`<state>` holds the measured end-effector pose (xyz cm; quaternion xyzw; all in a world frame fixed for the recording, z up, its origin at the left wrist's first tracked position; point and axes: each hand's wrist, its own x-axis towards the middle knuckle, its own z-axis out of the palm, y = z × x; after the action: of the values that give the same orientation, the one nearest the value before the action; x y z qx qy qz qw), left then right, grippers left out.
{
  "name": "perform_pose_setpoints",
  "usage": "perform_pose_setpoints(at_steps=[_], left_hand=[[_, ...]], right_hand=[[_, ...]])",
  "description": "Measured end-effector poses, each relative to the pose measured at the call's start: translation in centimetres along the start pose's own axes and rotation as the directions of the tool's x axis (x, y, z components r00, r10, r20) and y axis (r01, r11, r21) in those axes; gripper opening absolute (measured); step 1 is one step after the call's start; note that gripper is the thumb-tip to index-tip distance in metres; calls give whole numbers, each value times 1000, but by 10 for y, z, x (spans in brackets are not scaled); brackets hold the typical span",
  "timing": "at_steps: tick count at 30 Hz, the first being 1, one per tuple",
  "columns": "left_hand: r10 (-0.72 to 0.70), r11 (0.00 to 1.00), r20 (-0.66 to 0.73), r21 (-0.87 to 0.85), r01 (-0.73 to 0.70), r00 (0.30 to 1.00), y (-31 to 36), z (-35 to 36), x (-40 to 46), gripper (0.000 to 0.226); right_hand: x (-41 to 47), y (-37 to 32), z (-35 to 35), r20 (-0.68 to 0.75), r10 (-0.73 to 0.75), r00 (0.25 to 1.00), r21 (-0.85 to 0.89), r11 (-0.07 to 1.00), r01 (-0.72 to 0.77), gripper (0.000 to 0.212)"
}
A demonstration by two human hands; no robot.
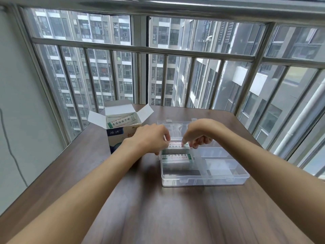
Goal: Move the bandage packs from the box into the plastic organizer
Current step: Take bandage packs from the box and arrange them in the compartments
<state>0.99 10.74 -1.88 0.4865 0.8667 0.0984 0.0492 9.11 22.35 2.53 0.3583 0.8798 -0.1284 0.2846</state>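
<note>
Both hands point(151, 136) point(198, 133) pinching bandage pack point(177, 146) in clear organizer point(228, 180), 2nd pack point(175, 158) beside; open box point(117, 131) left

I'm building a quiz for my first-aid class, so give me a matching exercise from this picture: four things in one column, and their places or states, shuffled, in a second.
Things:
1. cardboard box
2. plastic organizer
3. nearer bandage pack
4. farther bandage pack

Places or states:
A. clear, with its lid open at the back
B. flaps open, packs still inside
C. touched by both the left hand and the right hand
D. lying alone in the organizer, no hand on it

Pairs: 1-B, 2-A, 3-D, 4-C
</note>
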Motion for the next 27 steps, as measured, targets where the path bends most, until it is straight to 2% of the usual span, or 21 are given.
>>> perform_pose_setpoints(at_steps=[3,6,8,12,13,14,15,17,19,20,22,24,26,27], left_hand=[[13,1000,-67,-6,-14,998,3,-5,-10,20],[10,999,-233,-33,-18,972,2,-10,-29,21],[6,999,-312,-46,-21,950,-2,-8,-43,18],[-19,995,-339,-103,-17,941,-8,3,-67,18],[-23,989,-397,-142,-36,918,-9,6,-72,17],[-32,981,-491,-183,-67,871,-10,8,-78,15],[-48,974,-604,-207,-97,796,-13,8,-83,15],[-109,967,-812,-220,-128,573,-24,5,-91,15],[-225,953,-897,-283,-104,380,-39,-1,-94,13],[-309,931,-889,-355,-83,339,-47,-3,-94,17],[-521,818,-774,-573,-50,361,-61,-1,-90,37],[-676,640,-580,-768,-29,454,-71,4,-87,59],[-696,473,-423,-878,-73,581,-73,7,-86,63],[-673,416,-378,-904,-96,635,-74,8,-86,55]], right_hand=[[-12,9,-3,-144,-68,987,82,993,80,33],[-32,21,2,-315,-172,933,91,973,210,29],[-42,29,10,-352,-220,910,98,958,270,26],[-41,40,38,-385,-267,884,143,929,342,24],[-40,43,44,-416,-285,863,156,913,377,24],[-39,43,48,-458,-317,831,155,892,425,24],[-38,43,51,-503,-351,790,148,865,479,23],[-40,36,52,-607,-423,673,125,785,607,20],[-42,21,52,-726,-456,515,78,689,721,19],[-42,11,51,-768,-462,444,39,657,752,21],[-43,-10,50,-785,-506,358,-62,639,766,30],[-39,-29,49,-740,-585,333,-216,675,706,40],[-31,-40,53,-679,-647,346,-358,703,614,45],[-28,-44,56,-664,-659,354,-379,704,601,50]])
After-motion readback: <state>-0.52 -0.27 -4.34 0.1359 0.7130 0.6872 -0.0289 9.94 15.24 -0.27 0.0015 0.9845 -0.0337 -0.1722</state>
